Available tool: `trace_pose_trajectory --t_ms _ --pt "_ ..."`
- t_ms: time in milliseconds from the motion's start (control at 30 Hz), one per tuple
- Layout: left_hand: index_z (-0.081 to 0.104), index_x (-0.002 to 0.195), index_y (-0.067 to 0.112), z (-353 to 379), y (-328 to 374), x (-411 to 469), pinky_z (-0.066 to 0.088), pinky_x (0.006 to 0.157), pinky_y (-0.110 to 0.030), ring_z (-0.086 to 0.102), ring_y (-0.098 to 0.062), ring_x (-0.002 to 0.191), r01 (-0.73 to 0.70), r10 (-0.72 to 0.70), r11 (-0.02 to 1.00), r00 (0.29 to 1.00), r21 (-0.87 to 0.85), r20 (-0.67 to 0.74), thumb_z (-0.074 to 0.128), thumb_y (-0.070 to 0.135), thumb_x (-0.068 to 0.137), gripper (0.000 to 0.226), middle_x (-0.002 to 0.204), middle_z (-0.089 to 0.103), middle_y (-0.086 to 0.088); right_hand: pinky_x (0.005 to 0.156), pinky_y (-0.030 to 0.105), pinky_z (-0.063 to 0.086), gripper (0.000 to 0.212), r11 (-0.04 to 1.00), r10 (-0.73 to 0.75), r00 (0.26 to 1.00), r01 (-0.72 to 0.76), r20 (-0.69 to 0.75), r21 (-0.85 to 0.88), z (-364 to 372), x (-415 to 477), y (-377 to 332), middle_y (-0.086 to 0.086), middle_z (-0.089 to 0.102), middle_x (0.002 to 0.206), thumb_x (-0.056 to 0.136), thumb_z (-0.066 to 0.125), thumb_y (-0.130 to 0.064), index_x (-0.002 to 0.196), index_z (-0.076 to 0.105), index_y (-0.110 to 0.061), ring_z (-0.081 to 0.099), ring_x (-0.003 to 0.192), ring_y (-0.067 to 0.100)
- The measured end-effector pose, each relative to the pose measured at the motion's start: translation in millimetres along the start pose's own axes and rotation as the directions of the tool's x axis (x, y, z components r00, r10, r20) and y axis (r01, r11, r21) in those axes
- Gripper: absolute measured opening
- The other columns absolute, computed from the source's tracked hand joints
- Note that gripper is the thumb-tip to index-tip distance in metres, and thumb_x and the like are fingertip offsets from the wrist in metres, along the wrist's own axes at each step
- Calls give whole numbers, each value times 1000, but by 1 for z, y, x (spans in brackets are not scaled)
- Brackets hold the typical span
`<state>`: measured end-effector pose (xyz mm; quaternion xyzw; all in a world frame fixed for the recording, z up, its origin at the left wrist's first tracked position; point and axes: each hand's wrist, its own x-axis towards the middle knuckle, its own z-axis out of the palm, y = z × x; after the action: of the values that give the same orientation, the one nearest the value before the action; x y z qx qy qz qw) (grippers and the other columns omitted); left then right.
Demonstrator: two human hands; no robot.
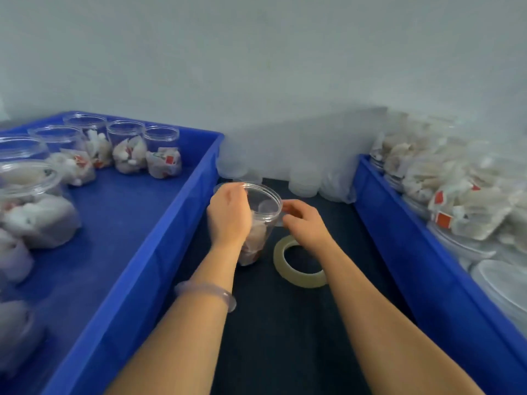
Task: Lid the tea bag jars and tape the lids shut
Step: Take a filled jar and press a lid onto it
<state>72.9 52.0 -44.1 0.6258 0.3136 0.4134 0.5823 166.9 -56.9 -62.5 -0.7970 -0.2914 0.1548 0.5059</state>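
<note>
Tape: a yellowish translucent roll of tape (pixel 301 280) lies flat on the dark worktop (pixel 285 337), just near-right of the jar. No hand holds it.
Jar place: the clear round plastic jar with tea bags (pixel 258 232) is in the middle of the worktop, between the two crates.
Jar direction: its long axis is about vertical, with the mouth up and the base down at the worktop. The tea bags fill only the lower part.
Left hand (pixel 228 218): the fingers are curled round the upper wall of the jar and grip it below the rim.
Right hand (pixel 305 223): the fingertips are drawn together at the right side of the rim. Whether they pinch a tape end, a lid edge or nothing is too blurred to tell.
Lid on this jar: I cannot tell.
Left blue plastic crate (pixel 159 223): many open jars of tea bags (pixel 162 155) stand here without lids, so much work seems left.
Right blue plastic crate (pixel 399 223): a pile of filled jars (pixel 456 201) lies here, probably finished. Tape on them is not visible.
Far end: stacks of clear plastic lids (pixel 302 182) wait behind the jar.
</note>
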Motion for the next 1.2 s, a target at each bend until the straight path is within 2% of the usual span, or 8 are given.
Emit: trace_pose_trajectory --t_ms 100,167,267,367,600,700,933,1200 --pt "65 73 26 -10 -13 -6 49 78 -36 64 -19 88 52 -53 992 999 -114 -5 47 17 89 25 85 68 3 111 44 30 64 757 208 977 -188 -42 -626 5 26 19 16 39 147 91 54 -47 146 35 -22 29 137 36" --pt "66 78 27 -14 -22 -7 49 77 -32 65 -19 91 32 -32 986 999 -161 3 45 18 91 27 89 70 1 113 45 27 69 670 250 967 -209 -50 -712 12 38 22 15 42 143 84 57 -61 138 45 -21 28 137 37" --pt "68 82 27 -13 -28 -8 47 76 -29 66 -14 91 4 -6 982 1000 -186 -10 40 38 86 31 90 71 4 101 43 42 34 732 128 987 -163 -101 -661 13 45 17 9 61 118 81 66 -50 98 66 -21 48 120 31" --pt "69 88 25 -12 -32 -9 50 72 -24 67 -10 90 43 -42 970 999 -238 7 32 57 78 49 91 72 6 100 35 42 17 744 -55 999 41 0 -667 -5 32 0 5 51 127 76 75 -37 81 65 -23 46 121 25" --pt "70 90 24 -10 -34 -26 53 72 -23 68 -17 93 46 -6 963 989 -267 147 20 62 88 63 89 74 4 92 13 40 80 870 -282 887 397 366 -292 -45 -27 -60 -18 41 122 60 73 -30 130 37 -47 43 117 -8" --pt "74 90 30 -9 -33 -39 50 88 -43 68 -20 97 35 44 963 958 -269 282 18 73 81 71 94 74 -2 90 14 44 69 905 -327 873 400 363 -144 -26 -39 -69 -22 47 119 64 68 -29 126 45 -46 49 112 -6" --pt "72 78 37 -12 -32 -48 53 77 -35 70 -11 81 -10 73 971 963 -238 258 13 54 96 63 82 73 1 87 26 49 58 737 -518 813 582 266 -344 0 -54 -57 -18 52 112 64 53 -49 116 68 -28 55 104 4" --pt "65 66 20 -13 -37 -47 47 57 -24 62 -10 60 -45 90 968 981 -246 173 17 39 103 64 60 65 -2 81 38 51 51 634 -530 781 624 331 -458 2 -56 -64 -6 56 115 66 62 -34 116 69 -25 57 99 17"
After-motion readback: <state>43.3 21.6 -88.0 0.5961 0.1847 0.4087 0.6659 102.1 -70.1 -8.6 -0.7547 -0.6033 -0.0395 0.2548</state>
